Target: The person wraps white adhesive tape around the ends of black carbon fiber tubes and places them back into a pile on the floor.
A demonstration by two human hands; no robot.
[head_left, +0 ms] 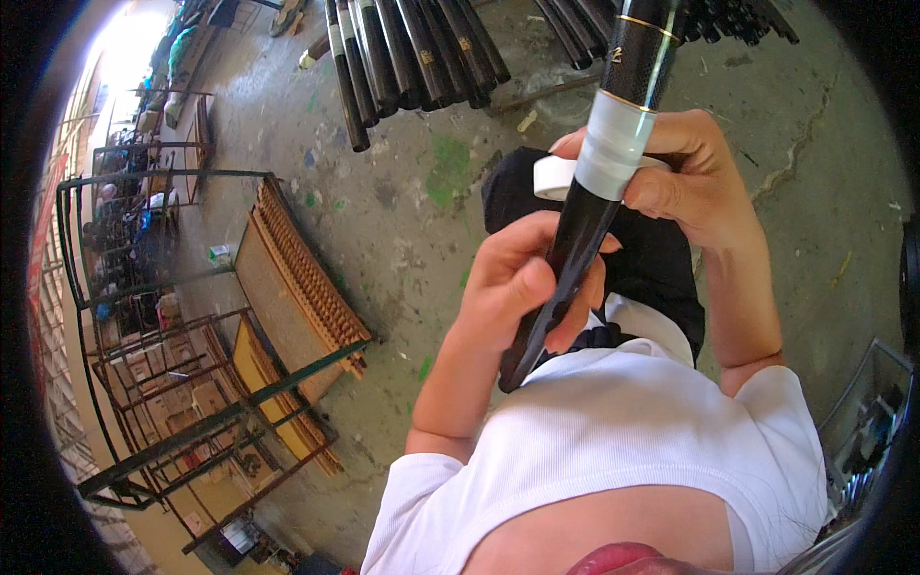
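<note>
A glossy black pole with thin gold rings slants across in front of me, its lower end near my white shirt. My left hand is closed around its lower part. A band of whitish tape is wrapped around the pole higher up. My right hand pinches a white tape roll at this band, with the thumb in front. The pole hides the middle of the roll. The far end of the pole runs out of view at the top.
Several similar black poles lie side by side at the far left of centre, and more black poles at the far right. On the left stands a dark metal frame rack beside a brown ridged panel. The concrete floor is stained.
</note>
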